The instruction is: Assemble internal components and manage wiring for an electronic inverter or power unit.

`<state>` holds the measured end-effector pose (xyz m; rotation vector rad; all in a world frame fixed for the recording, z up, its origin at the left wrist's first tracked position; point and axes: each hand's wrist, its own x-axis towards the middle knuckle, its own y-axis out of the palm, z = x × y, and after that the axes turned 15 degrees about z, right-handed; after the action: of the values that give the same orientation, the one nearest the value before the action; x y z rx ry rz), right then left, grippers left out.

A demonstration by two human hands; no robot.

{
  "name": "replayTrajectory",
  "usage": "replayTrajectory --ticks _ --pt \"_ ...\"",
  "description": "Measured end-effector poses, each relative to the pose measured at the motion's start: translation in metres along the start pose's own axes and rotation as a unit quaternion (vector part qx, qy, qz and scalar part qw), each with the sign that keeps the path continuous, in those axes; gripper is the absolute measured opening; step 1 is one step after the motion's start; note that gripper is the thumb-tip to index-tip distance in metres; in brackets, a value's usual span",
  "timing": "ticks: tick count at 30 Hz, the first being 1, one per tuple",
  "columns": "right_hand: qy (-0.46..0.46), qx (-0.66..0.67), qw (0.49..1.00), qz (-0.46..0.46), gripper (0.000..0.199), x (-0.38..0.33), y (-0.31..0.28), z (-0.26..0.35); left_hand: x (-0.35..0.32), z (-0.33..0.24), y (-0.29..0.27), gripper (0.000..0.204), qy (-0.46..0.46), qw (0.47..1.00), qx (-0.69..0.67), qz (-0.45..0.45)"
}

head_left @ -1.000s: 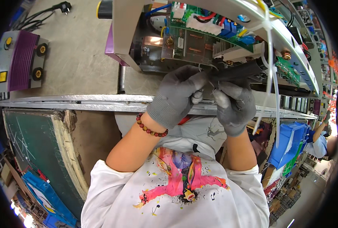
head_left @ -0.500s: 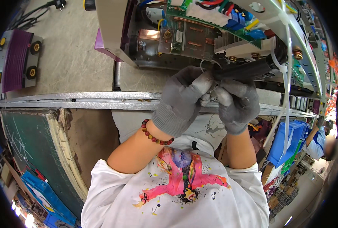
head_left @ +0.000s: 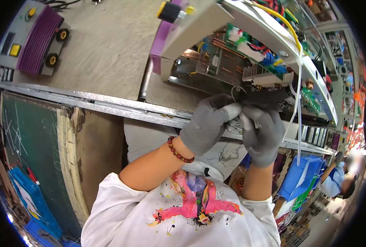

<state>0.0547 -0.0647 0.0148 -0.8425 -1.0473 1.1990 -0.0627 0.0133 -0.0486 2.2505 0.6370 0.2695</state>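
My left hand (head_left: 209, 123) and my right hand (head_left: 264, 133), both in grey gloves, meet at the front of an opened machine (head_left: 179, 45). Their fingertips are pinched closely together at the end of a thick black cable bundle (head_left: 269, 98). A thin white cable tie (head_left: 233, 93) curves up in a loop from the fingers of the left hand. What the right fingertips pinch is hidden between the gloves. Inside the machine, green circuit boards (head_left: 249, 49), coloured wires and copper strips show.
A second purple and grey machine (head_left: 39, 41) stands on the metal bench (head_left: 105, 53) at far left. A long white cable tie (head_left: 299, 115) hangs from the machine's frame. Blue bins (head_left: 300, 177) stand at right, where another person (head_left: 335, 181) is visible. The bench's metal edge (head_left: 109, 102) runs before me.
My view has shifted and tilted, so the machine sits farther right and lower in the picture. Both hands keep their pinch at the cable bundle.
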Motion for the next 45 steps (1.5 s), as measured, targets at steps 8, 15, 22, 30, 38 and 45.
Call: replayTrajectory --ticks 8,15,22,30,38,45 --pt "0.037 0.071 0.996 -0.024 0.023 -0.003 0.004 0.005 -0.003 -0.007 -0.006 0.007 0.065 0.977 0.195 0.055" --pt "-0.039 0.102 0.994 0.012 0.012 0.006 0.016 -0.001 0.009 -0.023 -0.017 0.020 -0.049 0.996 0.079 -0.002" --pt "-0.038 0.035 0.999 -0.003 0.009 -0.002 0.044 -0.001 0.013 -0.027 -0.018 0.026 0.073 0.949 0.304 -0.025" --pt "0.185 0.389 0.901 0.048 0.026 0.003 0.041 0.020 0.005 -0.030 -0.018 0.025 0.047 0.956 0.288 -0.023" --pt "0.019 0.033 0.997 0.063 0.020 0.011 0.042 0.003 0.008 -0.031 -0.002 0.024 0.016 0.974 0.220 -0.058" --pt "-0.109 -0.012 0.957 0.269 0.005 -0.015 0.071 0.007 0.016 -0.025 0.003 0.025 -0.002 0.968 0.228 -0.102"
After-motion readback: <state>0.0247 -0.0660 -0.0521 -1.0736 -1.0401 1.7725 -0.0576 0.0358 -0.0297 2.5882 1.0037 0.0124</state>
